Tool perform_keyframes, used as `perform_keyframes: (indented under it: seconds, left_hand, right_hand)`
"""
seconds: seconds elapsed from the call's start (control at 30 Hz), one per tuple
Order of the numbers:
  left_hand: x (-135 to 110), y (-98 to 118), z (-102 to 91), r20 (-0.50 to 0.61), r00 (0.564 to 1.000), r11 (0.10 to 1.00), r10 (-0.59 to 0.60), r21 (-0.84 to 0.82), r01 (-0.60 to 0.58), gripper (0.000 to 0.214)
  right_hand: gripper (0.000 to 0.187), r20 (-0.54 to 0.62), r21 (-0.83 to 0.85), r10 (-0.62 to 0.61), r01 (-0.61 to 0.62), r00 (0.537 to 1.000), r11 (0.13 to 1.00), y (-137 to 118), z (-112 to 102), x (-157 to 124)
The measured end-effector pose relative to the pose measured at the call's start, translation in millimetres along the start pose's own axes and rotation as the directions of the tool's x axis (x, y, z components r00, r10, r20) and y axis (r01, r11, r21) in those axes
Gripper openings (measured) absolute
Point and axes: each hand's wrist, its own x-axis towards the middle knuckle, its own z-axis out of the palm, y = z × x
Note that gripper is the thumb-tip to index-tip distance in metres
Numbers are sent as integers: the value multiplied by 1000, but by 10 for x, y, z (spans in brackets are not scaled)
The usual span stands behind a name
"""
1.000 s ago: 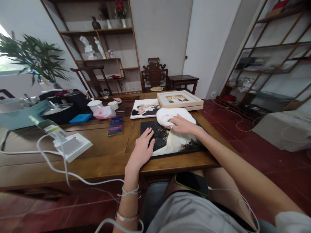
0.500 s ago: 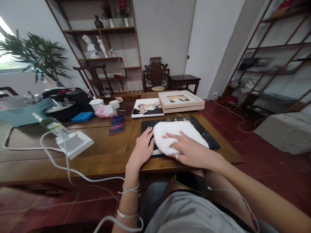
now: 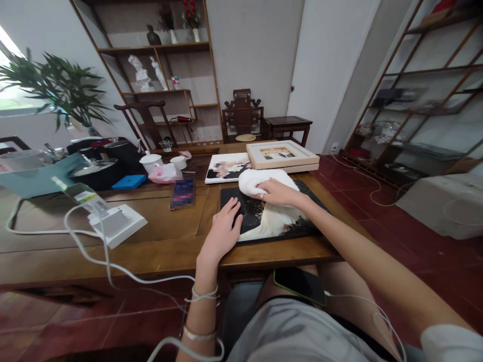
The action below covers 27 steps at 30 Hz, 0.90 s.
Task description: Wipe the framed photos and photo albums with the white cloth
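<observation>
A dark photo panel (image 3: pixel 279 221) with a pale flowing dress printed on it lies flat near the front edge of the wooden table. My left hand (image 3: pixel 225 226) rests on the panel's left edge, fingers stretched out and holding nothing. A fluffy white cloth (image 3: pixel 252 180) covers the far part of the panel. My right hand (image 3: pixel 277 192) grips the cloth from above, fingers bent into it; the fingertips are partly sunk in the pile.
Behind the panel lie a white photo print (image 3: pixel 226 168) and wooden picture frames (image 3: pixel 281 155). To the left are a phone (image 3: pixel 182 193), a white box (image 3: pixel 123 223) with cables, a blue case (image 3: pixel 129 182) and cups. A black phone (image 3: pixel 300 284) lies on my lap.
My right hand has moved away from me with the white cloth, from the near part of the panel to its far edge, uncovering the pale dress. My left hand stays in place.
</observation>
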Motion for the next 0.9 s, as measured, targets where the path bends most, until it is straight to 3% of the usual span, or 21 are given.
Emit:
perform_keyframes:
  seconds: [0.13, 0.27, 0.67, 0.77, 0.9]
  left_hand:
    - [0, -9, 3, -1, 1000, 1000, 4, 0, -4, 41]
    - [4, -7, 0, 10, 1000, 1000, -5, 4, 5, 42]
    - [4, -11, -5, 30, 1000, 1000, 3, -8, -3, 43]
    - [1, -16, -9, 42, 999, 1000, 15, -5, -15, 44]
    - [0, -10, -5, 33, 999, 1000, 7, -2, -7, 44]
  right_hand:
    - [36, -11, 2, 10, -10, 1000, 1000, 95, 2, 84]
    - [32, -16, -16, 14, -14, 1000, 1000, 22, 15, 39]
    - [27, 13, -46, 3, -2, 1000, 999, -806, 164, -949]
    - [27, 37, -5, -7, 8, 999, 1000, -887, 152, -1050]
    - [28, -44, 7, -24, 25, 999, 1000, -791, 169, -1022]
